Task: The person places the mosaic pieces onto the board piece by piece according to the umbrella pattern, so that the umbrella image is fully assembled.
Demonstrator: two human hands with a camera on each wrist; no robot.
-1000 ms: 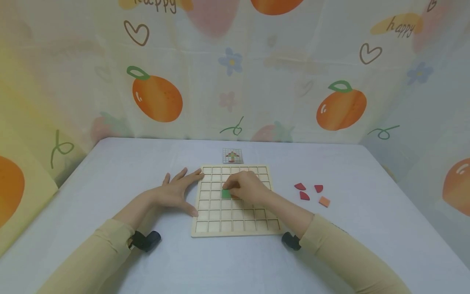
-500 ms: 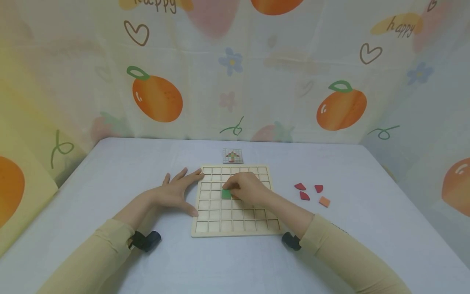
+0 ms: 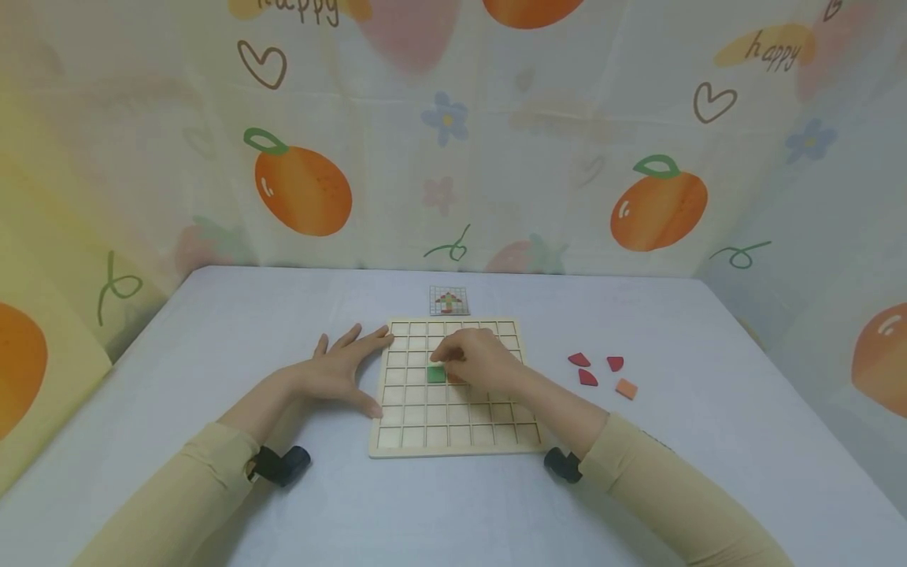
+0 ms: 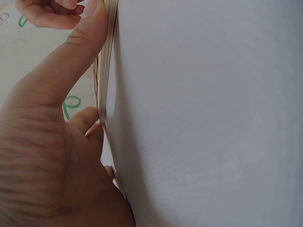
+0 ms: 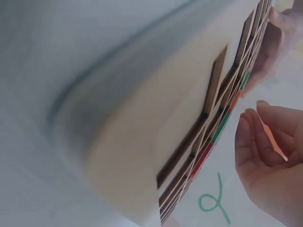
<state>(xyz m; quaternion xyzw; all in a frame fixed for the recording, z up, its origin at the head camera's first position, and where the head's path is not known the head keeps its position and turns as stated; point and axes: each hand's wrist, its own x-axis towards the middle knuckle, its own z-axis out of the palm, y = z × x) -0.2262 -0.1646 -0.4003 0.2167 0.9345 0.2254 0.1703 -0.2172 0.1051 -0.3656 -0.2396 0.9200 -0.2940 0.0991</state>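
A pale wooden grid board (image 3: 414, 415) lies in the middle of the table. My left hand (image 3: 338, 372) is spread at its left edge, thumb and forefinger touching the rim. Just over the board, the bent fingers of my right hand (image 3: 485, 362) are near a green square tile (image 3: 436, 375) set in a cell. Beside that tile, an orange tile (image 3: 454, 379) is partly covered by the hand. In the right wrist view the fingertips stand clear of the board, with no tile visible at them. That view also shows a red piece (image 5: 202, 160) in the grid.
A small pattern card (image 3: 449, 301) lies beyond the board's far edge. To the right of the board are several red rounded wedges (image 3: 587, 378) and a loose orange square (image 3: 626, 388). A curtain with printed fruit (image 3: 305, 189) hangs behind the table.
The fingertips of my right hand have risen slightly from the green tile, which stays in its cell and shows more fully. My left hand has kept its place.
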